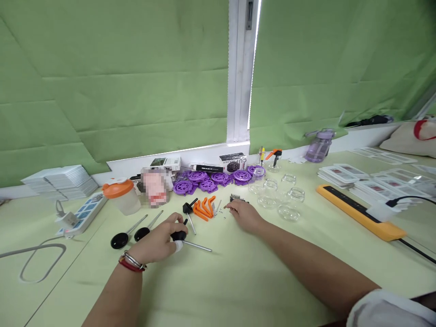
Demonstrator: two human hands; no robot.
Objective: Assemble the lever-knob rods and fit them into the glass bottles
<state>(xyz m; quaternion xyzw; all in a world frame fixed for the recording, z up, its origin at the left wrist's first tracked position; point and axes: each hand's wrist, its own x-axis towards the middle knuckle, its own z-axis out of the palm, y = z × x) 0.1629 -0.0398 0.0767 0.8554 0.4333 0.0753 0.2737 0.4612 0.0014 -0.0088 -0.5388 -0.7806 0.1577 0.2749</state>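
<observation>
The left hand (158, 240) has its fingers closed around a black knob-like piece (178, 235), which is in front of the person, low above the desk (238, 286). This piece is dark and rounded, and a short black stub rises from it; from its lower side a straight, silver metal rod (198, 246) extends to the right, nearly level. Whether the rod touches the desk, I cannot tell. The right hand (248, 216) is reaching near small screws and pins (214, 210), with the fingers bent and their tips almost together; whether they have hold of something small, I cannot tell. Between the two hands, a bit farther away, lie curved orange handles (204, 207) and another black piece with a rod (187, 208). To the left of the left hand are two black discs with rods (119, 240), and behind are purple wheel-shaped parts (206, 185).
</observation>
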